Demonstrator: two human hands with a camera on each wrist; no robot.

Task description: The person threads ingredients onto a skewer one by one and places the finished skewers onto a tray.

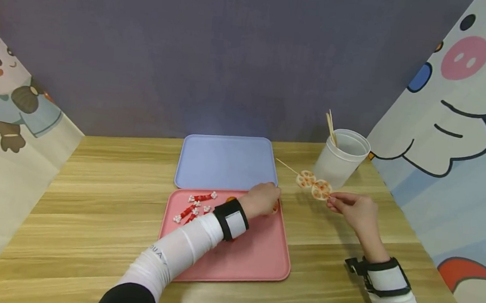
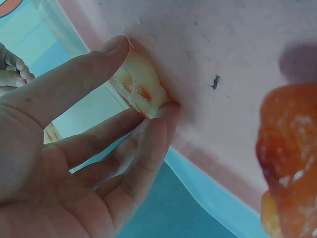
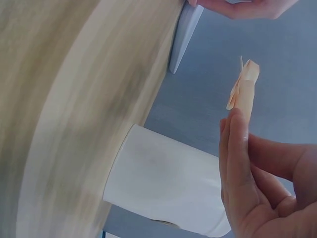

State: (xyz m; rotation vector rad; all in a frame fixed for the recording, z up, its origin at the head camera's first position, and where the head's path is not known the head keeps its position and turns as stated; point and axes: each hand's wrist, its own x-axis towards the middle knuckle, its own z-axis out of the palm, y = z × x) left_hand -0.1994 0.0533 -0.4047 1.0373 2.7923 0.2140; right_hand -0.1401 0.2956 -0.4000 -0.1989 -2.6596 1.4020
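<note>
In the head view my left hand point(image 1: 261, 199) is over the upper right corner of the pink tray point(image 1: 255, 262). The left wrist view shows its thumb and fingertips pinching a pale lotus root slice point(image 2: 141, 82) with reddish marks, by its edges. My right hand point(image 1: 355, 212) is right of the tray, above the table. It pinches the near end of a skewer point(image 1: 286, 165) that carries two lotus root slices point(image 1: 321, 190), the bare stick end pointing to the far left. Fingers hide the exact grip point. Beside the left hand lies a glossy orange piece point(image 2: 292, 158), kind unclear.
Several red-wrapped pieces with white ends point(image 1: 202, 197) lie on the pink tray, partly behind the left forearm. A blue tray point(image 1: 225, 162) adjoins it at the back. A white cup point(image 1: 340, 161) holding several wooden sticks point(image 1: 332, 129) stands behind the right hand. A grey wall point(image 1: 232, 65) rises behind.
</note>
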